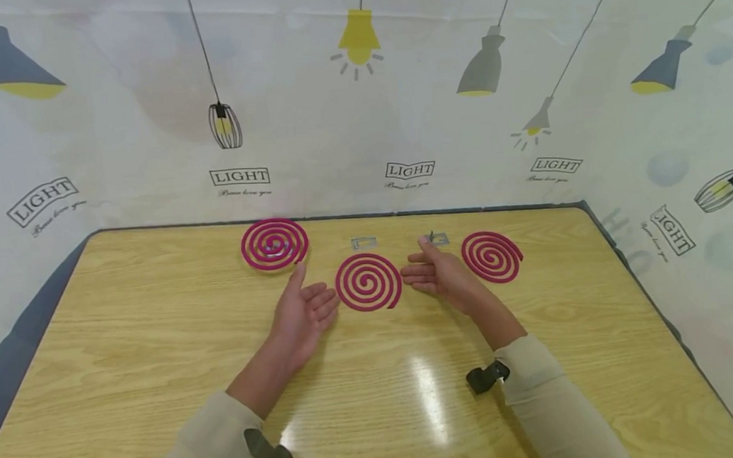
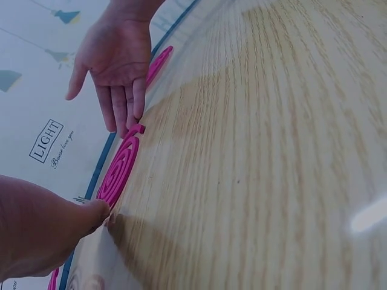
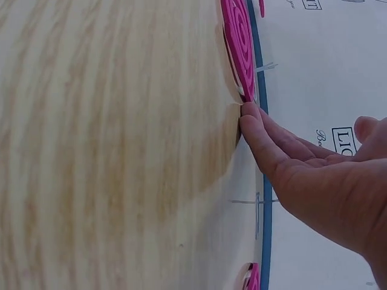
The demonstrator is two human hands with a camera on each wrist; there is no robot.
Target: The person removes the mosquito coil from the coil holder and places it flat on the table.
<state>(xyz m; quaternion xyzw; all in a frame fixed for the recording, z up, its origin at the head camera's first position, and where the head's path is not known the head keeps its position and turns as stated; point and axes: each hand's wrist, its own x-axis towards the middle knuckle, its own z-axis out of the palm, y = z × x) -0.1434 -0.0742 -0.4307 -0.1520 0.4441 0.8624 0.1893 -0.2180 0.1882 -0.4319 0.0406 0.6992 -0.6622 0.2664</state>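
Three magenta mosquito coils lie near the table's back edge: a left coil (image 1: 274, 243), a middle coil (image 1: 368, 282) and a right coil (image 1: 492, 256). My left hand (image 1: 303, 322) and right hand (image 1: 444, 274) stand either side of the middle one, palms facing inward, fingers straight and thumbs up. In the right wrist view, the right fingertips (image 3: 249, 112) meet that coil's edge. The left fingers also reach its rim, though firm contact is unclear. Small metal stands sit behind: one (image 1: 364, 243) beyond the middle coil, another (image 1: 440, 239) by my right thumb. A third shows through the left coil.
The wood-grain table (image 1: 353, 400) has a dark rim along its back and sides. A pale wall covering (image 1: 304, 70) printed with lamps rises directly behind the coils and along both sides. Straps with small dark devices (image 1: 488, 376) sit on both wrists.
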